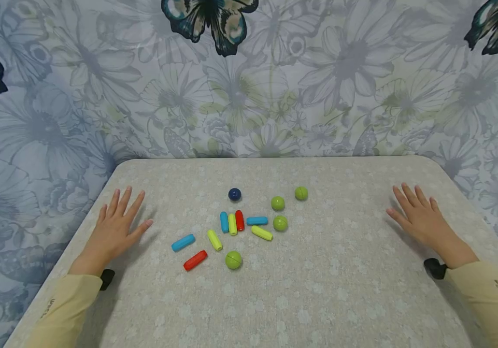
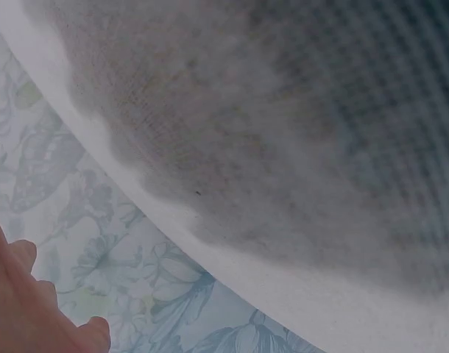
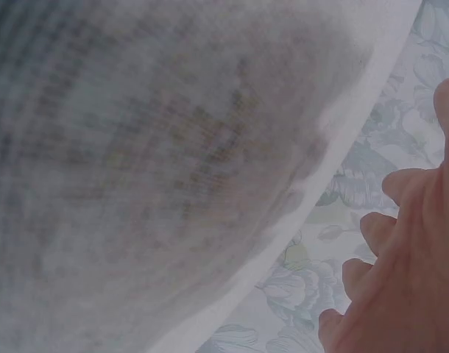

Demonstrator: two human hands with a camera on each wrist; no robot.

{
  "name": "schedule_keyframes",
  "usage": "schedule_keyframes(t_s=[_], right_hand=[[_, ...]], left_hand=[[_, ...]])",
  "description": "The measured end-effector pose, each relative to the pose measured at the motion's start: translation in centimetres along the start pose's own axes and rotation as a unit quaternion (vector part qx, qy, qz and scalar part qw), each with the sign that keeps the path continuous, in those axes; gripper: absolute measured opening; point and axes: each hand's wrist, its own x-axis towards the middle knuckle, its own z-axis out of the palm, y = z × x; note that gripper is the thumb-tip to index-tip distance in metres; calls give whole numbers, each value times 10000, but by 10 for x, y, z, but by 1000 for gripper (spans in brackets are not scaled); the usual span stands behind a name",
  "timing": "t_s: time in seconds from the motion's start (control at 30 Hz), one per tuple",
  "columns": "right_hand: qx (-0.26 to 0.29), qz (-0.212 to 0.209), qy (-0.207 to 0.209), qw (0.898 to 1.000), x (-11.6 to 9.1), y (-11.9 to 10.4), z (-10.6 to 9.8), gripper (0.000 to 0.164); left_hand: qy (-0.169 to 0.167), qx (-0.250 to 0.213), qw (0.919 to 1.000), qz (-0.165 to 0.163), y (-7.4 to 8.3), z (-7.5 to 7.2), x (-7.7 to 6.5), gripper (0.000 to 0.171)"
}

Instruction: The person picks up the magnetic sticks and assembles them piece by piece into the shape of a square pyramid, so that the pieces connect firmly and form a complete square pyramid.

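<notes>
My left hand (image 1: pixel 111 232) is spread at the left side of the table, fingers straight, holding nothing. Likewise spread and holding nothing, my right hand (image 1: pixel 424 220) is at the right side. Between them lie small coloured sticks and balls. Side by side are a blue stick (image 1: pixel 224 222), a yellow-green stick (image 1: pixel 232 224) and a red stick (image 1: pixel 239 220). Another blue stick (image 1: pixel 257 221) lies just right of these. Nearer the left hand are a blue stick (image 1: pixel 183 242) and a red stick (image 1: pixel 195 260). Each wrist view shows part of its hand (image 2: pixel 33 301) and shadowed tabletop.
A dark blue ball (image 1: pixel 234 195) is behind the sticks. Green balls lie to the right (image 1: pixel 280 223) and one green ball (image 1: pixel 233 260) lies in front. Two more yellow-green sticks (image 1: pixel 215 239) lie loose. The patterned tabletop (image 1: pixel 340 290) ends at a flower-printed wall (image 1: pixel 275 106).
</notes>
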Motion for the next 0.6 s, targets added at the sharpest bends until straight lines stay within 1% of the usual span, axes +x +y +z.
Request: schedule_keyframes(t_s=[0.1, 0.27, 0.6], right_hand=[[41, 8, -73, 10000, 0, 0, 0, 73], [108, 90, -290, 9995, 1, 1, -1, 74], [201, 215, -549, 9981, 1, -1, 0, 76]], left_hand=[[-51, -5, 10000, -16, 1, -1, 0, 75], [-239, -32, 9997, -63, 1, -3, 1, 74], [-390, -40, 9992, -93, -3, 3, 1, 73]])
